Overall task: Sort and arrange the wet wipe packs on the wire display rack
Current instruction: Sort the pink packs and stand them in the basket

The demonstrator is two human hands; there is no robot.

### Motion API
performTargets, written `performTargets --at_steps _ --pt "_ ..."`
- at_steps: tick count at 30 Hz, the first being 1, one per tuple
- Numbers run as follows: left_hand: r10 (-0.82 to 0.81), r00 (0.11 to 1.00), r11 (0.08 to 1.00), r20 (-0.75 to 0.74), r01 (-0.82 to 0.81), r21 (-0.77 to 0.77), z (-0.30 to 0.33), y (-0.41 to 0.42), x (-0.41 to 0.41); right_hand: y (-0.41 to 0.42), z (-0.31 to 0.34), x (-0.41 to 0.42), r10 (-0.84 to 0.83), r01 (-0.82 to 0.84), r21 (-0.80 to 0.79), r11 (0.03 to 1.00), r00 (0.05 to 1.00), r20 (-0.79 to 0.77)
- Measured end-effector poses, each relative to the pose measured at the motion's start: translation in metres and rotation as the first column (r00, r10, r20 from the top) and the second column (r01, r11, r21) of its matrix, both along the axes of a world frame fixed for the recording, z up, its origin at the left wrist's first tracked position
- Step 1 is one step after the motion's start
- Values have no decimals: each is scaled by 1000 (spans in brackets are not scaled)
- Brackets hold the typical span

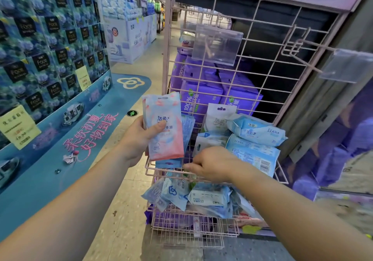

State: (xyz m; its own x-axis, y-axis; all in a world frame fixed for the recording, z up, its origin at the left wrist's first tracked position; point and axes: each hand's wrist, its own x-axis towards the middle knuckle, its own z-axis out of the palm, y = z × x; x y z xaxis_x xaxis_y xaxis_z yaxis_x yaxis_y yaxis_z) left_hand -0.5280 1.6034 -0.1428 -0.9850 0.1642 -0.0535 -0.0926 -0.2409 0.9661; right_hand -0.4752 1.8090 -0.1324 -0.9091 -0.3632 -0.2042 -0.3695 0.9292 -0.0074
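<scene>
Both bare forearms reach forward from the lower corners. The left hand is raised, palm turned inward, thumb pressed across the front and fingers curled behind in a firm grip. The right hand is lower, knuckles up, fingers bent downward and bunched.

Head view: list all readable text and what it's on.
"洁柔" on the pink pack in the left hand.
"EDI纯水" on the blue pack.
"100%", "80" on the purple packs.
"柔软初夏 好物到家" on the floor banner.
"Face" on the dark boxes.
Yellow price tags: blurred.
</scene>
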Motion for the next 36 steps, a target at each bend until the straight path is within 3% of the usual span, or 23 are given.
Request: performTargets --at_steps 6,9,11,13,15,17,19,21,24,27,29,31,33,36 --pt "-6 1000 1000 -6 6 -12 1 1 2 8 0 -2 -155 122 -226 967 978 -137" --pt "-7 1000 1000 -17 6 -27 -1 2 2 10 9 1 -267 177 -444 878 952 -150" --pt "10 1000 999 -28 -11 -34 -2 4 2 13 19 7 -361 216 -660 719 928 -90" --pt "24 999 999 -44 -26 -44 -2 6 3 18 28 10 -434 237 -848 474 901 9" --pt "26 998 998 -60 -30 -55 -2 8 5 22 33 10 -476 215 -955 206 874 94" --pt "12 997 996 -71 -18 -92 -2 14 7 21 34 8 -496 184 -982 31 857 144" --pt "-10 998 992 -70 1 -125 -3 22 10 17 31 6 -487 204 -977 52 860 154" --pt "-33 996 989 -80 21 -148 -7 30 12 13 25 8 -475 281 -939 200 866 158" --pt "-29 996 988 -83 16 -152 -10 37 13 11 14 16 -420 380 -879 290 875 240" --pt "-51 996 988 -69 40 -149 -14 34 13 8 12 19 -377 460 -766 450 875 304" --pt "-47 996 988 -69 37 -149 -15 32 13 5 17 17 -398 458 -717 525 877 268" --pt "-11 997 991 -71 2 -136 -14 32 14 8 25 17 -465 419 -695 584 875 137" --pt "49 996 990 -76 -59 -129 -10 28 15 17 37 18 -501 358 -752 554 864 43" --pt "104 992 988 -73 -112 -103 -7 15 11 34 59 14 -508 226 -924 307 860 41"
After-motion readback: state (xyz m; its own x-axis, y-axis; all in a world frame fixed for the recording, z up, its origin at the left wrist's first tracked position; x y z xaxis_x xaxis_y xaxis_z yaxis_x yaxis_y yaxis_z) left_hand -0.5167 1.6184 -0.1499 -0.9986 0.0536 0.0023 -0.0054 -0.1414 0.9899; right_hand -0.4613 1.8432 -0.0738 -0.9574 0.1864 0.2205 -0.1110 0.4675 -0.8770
